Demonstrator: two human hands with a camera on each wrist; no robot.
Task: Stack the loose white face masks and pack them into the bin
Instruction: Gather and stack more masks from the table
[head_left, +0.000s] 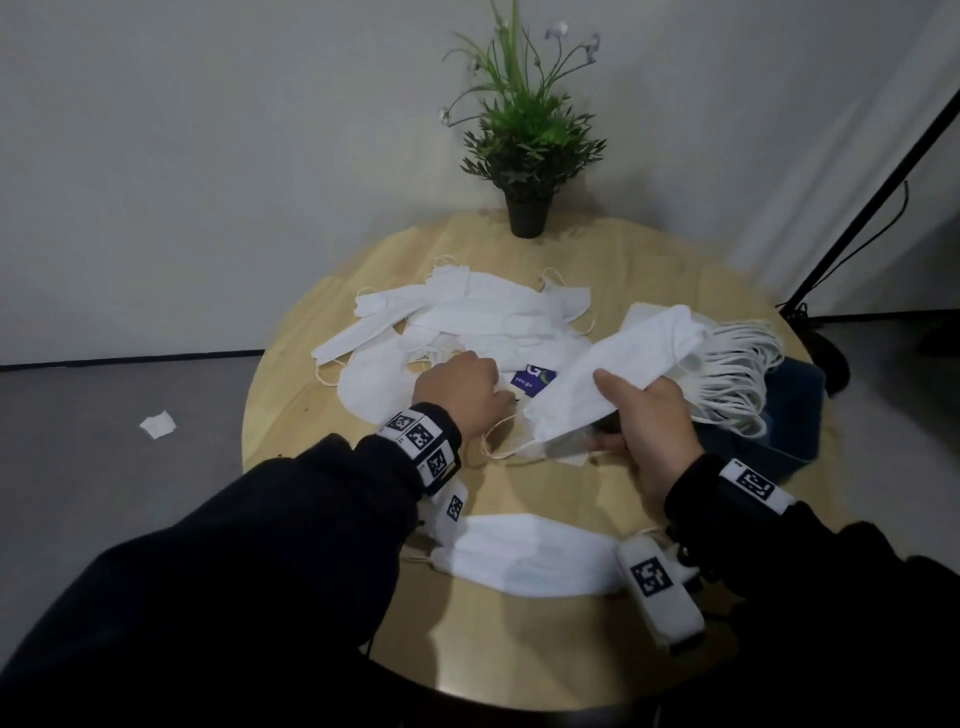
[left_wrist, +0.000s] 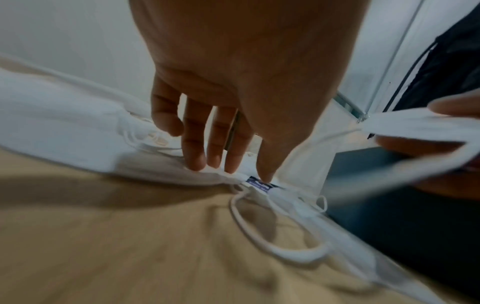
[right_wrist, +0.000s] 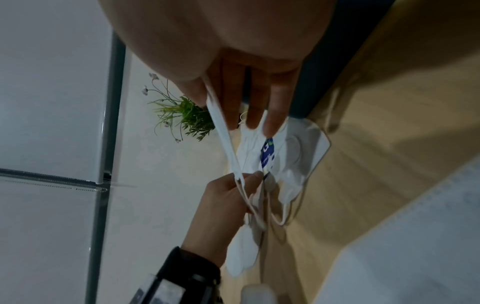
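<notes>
Loose white masks (head_left: 467, 317) lie piled in the middle of the round wooden table (head_left: 311, 405). My left hand (head_left: 462, 389) reaches down onto the pile. Its fairly straight fingertips (left_wrist: 197, 162) touch a mask beside a purple card (head_left: 535, 379). My right hand (head_left: 639, 415) grips a stack of masks (head_left: 618, 374) between thumb and fingers, held tilted above the table. The stack's ear loops (head_left: 737, 374) hang over the blue bin (head_left: 795, 421) at the table's right edge. A single mask (head_left: 530, 556) lies flat near the front edge.
A potted plant (head_left: 524, 156) stands at the back of the table against the wall. A black stand pole (head_left: 872, 197) slants up on the right. A white scrap (head_left: 157, 425) lies on the grey floor to the left.
</notes>
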